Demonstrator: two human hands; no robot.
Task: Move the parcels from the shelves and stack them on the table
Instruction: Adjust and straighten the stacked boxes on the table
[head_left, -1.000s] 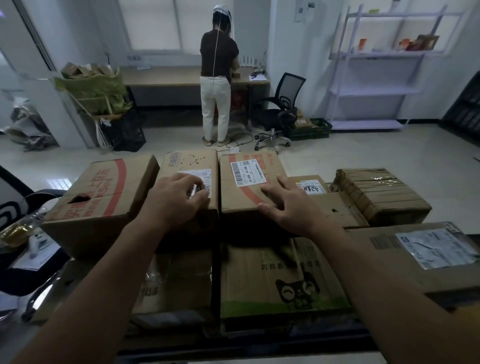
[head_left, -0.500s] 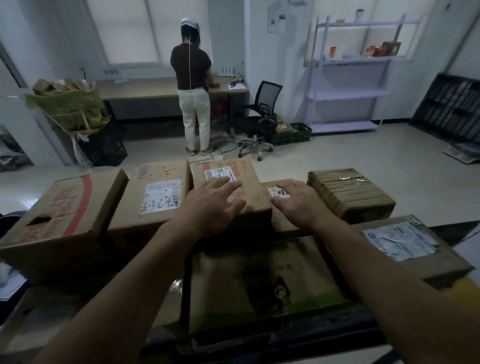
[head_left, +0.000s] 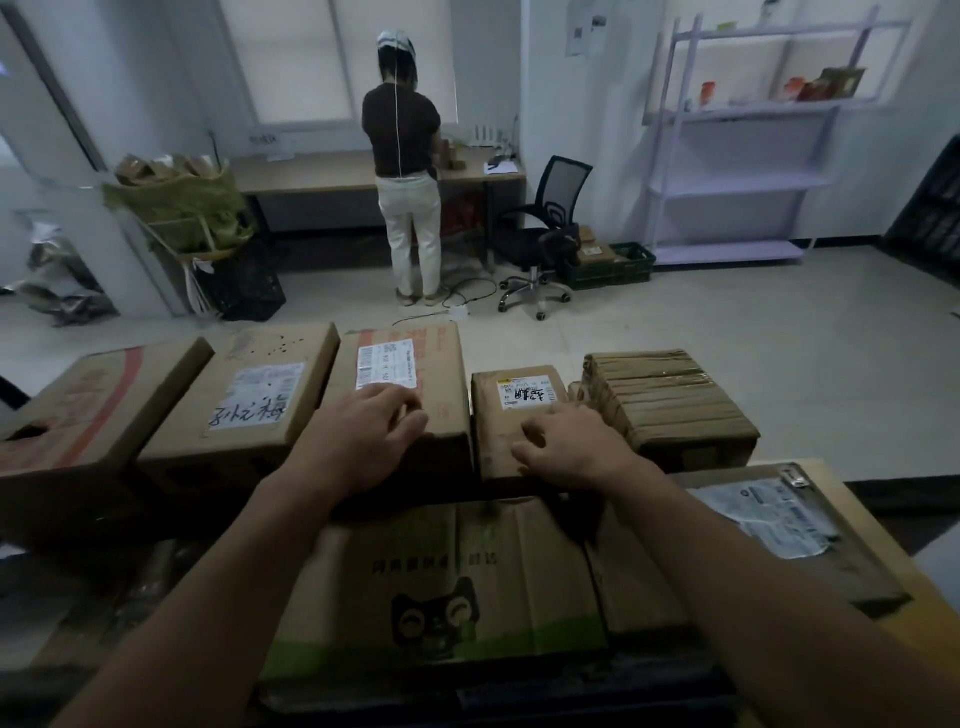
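Observation:
Several cardboard parcels lie stacked in front of me. My left hand (head_left: 366, 434) rests flat on a tall box with red print and a white label (head_left: 410, 384). My right hand (head_left: 563, 447) lies with loosely bent fingers on a smaller box with a yellow-edged label (head_left: 519, 410). A tape-wrapped brown parcel (head_left: 670, 405) sits just right of it. Left of my hands stand a box with handwriting on its label (head_left: 249, 405) and a red-striped box (head_left: 88, 415). Below my arms lies a flat box with a cat logo (head_left: 441, 587). A flat parcel with a crumpled label (head_left: 779, 525) lies at the right.
A person (head_left: 405, 171) stands with their back to me at a desk (head_left: 311, 174) across the room. An office chair (head_left: 550, 234), a green crate (head_left: 608, 265) and a pale shelf rack (head_left: 743, 182) stand beyond. A bin of cardboard (head_left: 187, 202) stands at the left.
My view turned right. My left hand shifted from the handwritten-label box to the red-print box. My right hand shifted from that box to the smaller one beside it.

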